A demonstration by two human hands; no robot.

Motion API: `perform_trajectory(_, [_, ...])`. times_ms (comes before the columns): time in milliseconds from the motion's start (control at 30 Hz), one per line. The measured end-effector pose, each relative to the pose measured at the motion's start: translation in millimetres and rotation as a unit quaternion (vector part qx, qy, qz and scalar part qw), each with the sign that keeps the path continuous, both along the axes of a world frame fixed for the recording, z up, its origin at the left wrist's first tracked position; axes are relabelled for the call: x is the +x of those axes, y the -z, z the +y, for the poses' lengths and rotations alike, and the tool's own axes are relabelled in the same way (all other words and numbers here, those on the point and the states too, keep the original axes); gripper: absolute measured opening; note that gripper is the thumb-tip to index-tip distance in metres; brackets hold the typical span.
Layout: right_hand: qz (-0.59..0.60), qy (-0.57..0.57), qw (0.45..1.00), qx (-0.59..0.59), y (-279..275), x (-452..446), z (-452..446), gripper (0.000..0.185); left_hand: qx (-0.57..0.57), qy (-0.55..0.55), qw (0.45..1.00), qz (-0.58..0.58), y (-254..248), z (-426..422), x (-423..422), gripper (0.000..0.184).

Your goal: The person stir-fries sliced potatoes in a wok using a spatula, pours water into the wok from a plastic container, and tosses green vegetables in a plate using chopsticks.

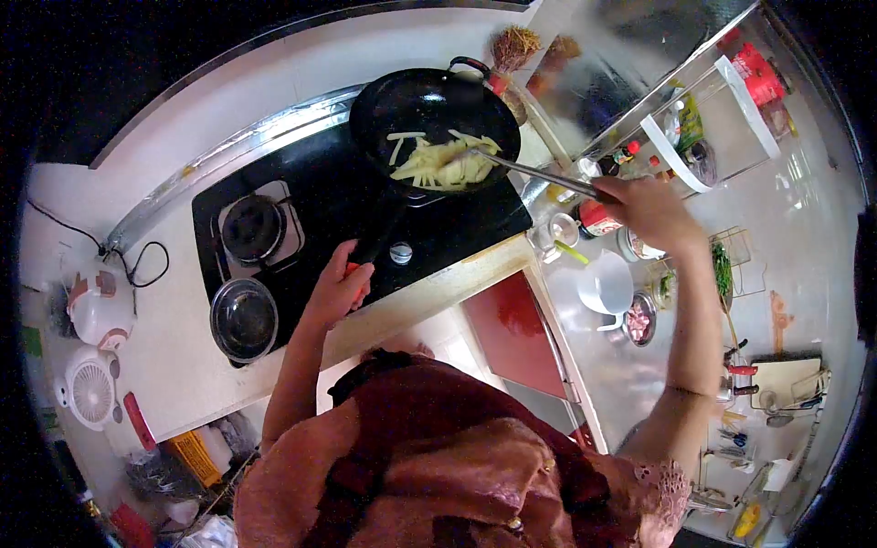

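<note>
A black wok [402, 102] sits on the far burner of the black gas stove. Pale yellow strips of food [429, 166], perhaps potato, lie in its lower part. My left hand [338, 290] is closed around the wok's long handle [379, 228], whose end is red. My right hand [653, 212] grips the handle of a metal spatula [548, 178]. The spatula's head reaches in among the strips, and its edge is partly covered by them.
On the left are a second burner [251, 228], a glass lid [244, 320], a rice cooker [100, 306] and a small white fan [89, 388]. The right counter holds a white jug [605, 283], a bowl of raw meat [639, 320], sauce bottles [621, 157] and a cutting board [786, 379].
</note>
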State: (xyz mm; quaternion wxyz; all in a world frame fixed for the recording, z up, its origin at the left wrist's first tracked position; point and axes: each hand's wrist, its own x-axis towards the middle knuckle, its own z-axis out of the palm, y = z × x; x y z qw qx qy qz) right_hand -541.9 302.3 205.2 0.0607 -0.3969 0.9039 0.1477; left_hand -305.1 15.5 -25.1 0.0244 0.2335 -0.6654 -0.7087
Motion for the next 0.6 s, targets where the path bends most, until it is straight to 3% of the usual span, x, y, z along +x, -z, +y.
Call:
perform_trajectory(167, [-0.007, -0.024, 0.993, -0.117, 61, -24, -37, 0.038, 0.012, -0.013, 1.0, 0.004, 3, 0, 1, 0.051])
perform_trajectory(300, [0.04, -0.013, 0.992, -0.116, 84, -38, -70, 0.039, -0.007, 0.002, 1.0, 0.014, 9, -1, 2, 0.05])
perform_trajectory(433, [0.078, -0.09, 0.987, -0.111, 124, -34, -86, 0.043, -0.01, 0.006, 1.0, 0.004, 6, -3, 1, 0.051])
perform_trajectory(600, [0.02, -0.079, 0.996, -0.042, 73, -10, -36, 0.045, 0.0, -0.011, 1.0, -0.001, 5, 0, 0, 0.051])
